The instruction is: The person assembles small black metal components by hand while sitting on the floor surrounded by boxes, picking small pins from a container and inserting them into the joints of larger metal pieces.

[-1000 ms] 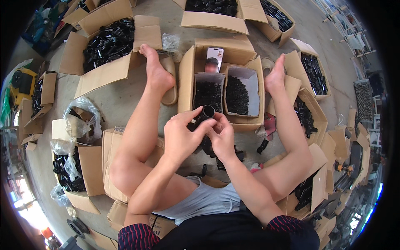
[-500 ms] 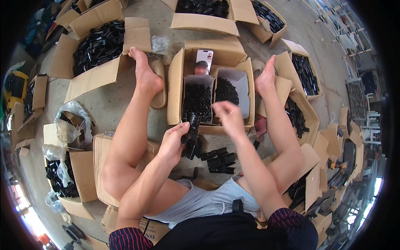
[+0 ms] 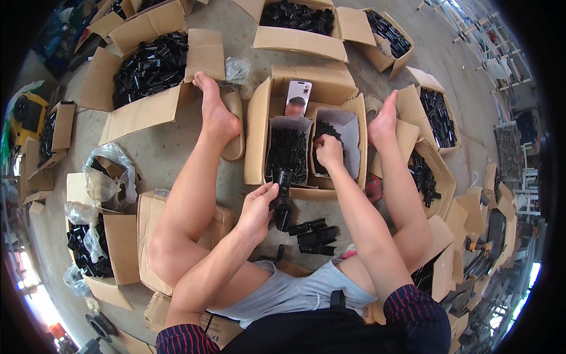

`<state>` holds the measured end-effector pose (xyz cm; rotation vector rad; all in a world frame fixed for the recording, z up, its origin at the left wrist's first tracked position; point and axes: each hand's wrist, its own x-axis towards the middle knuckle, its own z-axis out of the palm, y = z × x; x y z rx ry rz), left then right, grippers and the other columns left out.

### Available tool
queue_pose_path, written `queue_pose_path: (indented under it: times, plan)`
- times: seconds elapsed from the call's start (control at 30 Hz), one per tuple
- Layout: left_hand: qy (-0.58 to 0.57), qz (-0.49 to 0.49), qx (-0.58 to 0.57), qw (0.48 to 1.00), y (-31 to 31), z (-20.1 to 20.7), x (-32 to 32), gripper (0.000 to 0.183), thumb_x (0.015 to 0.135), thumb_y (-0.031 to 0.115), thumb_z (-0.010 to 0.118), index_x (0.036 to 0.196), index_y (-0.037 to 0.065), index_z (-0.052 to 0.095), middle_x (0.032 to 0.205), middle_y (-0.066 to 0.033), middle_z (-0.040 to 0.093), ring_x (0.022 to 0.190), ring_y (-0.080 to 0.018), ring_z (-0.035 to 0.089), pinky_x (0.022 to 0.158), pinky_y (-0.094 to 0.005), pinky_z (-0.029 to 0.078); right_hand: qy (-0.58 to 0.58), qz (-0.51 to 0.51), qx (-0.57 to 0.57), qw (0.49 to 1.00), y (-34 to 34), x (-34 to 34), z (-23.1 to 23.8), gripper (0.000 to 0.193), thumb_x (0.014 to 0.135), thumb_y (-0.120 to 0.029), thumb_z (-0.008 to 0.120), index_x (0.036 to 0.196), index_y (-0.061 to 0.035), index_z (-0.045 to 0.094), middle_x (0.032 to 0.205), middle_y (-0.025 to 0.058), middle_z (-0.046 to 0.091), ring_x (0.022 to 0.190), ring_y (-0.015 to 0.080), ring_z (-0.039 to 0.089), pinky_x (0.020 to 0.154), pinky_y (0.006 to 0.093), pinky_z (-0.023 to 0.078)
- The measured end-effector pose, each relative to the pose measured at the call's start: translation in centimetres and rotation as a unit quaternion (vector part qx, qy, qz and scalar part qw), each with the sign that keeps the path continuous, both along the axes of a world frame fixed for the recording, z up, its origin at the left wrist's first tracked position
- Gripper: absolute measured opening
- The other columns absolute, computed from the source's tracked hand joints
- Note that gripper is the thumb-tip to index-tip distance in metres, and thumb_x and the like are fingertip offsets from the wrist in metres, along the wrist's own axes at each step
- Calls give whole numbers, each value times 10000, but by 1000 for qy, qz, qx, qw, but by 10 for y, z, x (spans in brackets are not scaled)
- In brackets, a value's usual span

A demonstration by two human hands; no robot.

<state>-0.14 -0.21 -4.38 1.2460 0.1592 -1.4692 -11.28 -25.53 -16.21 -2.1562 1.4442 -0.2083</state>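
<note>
While my left hand (image 3: 257,207) pinches a black tube-shaped part (image 3: 283,197) between thumb and fingers, I'm holding it upright just off the near wall of the open cardboard box (image 3: 257,138) between my feet. My right hand (image 3: 329,150) is down inside the right-hand compartment (image 3: 349,127), fingers curled over the small black pieces (image 3: 324,131) there; whether anything is actually gripped I cannot tell. The left-hand compartment (image 3: 289,154) is packed with black tubes right up to its rim, and a phone (image 3: 298,98) leans against the box's far wall. Tight quarters: my left leg (image 3: 191,194) hems the box on one side, my right leg (image 3: 398,189) on the other, both bare feet flanking its walls. Just in front of my lap a few finished black parts (image 3: 313,235) lie on the concrete, close under the held tube. A tan sandal (image 3: 234,127) sits against my left foot. More open cartons of black parts (image 3: 150,62) ring me all round, flaps splayed, leaving bare floor (image 3: 159,150) mostly to my left.
</note>
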Motion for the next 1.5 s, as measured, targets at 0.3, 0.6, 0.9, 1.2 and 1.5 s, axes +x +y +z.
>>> queue_pose_path:
  times: [0.3,0.6,0.9,1.2,1.5]
  plan:
    - [-25,59,-7,998,-1,-4,0,382,1018,254,636,1341,52,607,1081,18,687,936,-72,603,841,-293,440,-253,-66,-8,965,42,-5,65,177,910,-142,716,1019,-8,678,895,128,732,827,223,715,768,346,556]
    - [-193,133,-61,970,-3,-10,-11,439,1004,121,647,1362,-108,543,1209,-144,692,1076,-121,642,948,-255,503,-326,16,145,934,158,-8,143,192,927,-92,732,1083,18,722,926,94,757,827,108,698,744,246,548]
    - [-303,133,-78,940,-3,-8,-16,378,991,94,646,1313,-95,594,1183,-195,712,1087,-173,678,935,-288,530,-343,-17,203,917,165,-1,135,190,923,-80,738,1055,54,716,952,93,757,871,95,694,754,232,538]
    - [-324,132,-62,935,-2,-6,-17,358,975,82,655,1293,-77,619,1167,-196,724,1077,-185,695,922,-298,536,-272,-3,93,958,170,1,126,239,944,-215,725,999,18,721,930,85,748,804,136,688,730,288,528]
    - [-334,128,-59,932,1,-2,-16,364,970,87,659,1296,-70,620,1169,-200,725,1080,-189,697,929,-306,537,-299,-1,132,945,175,9,138,278,967,-242,689,924,32,679,842,134,692,745,177,671,698,329,521]
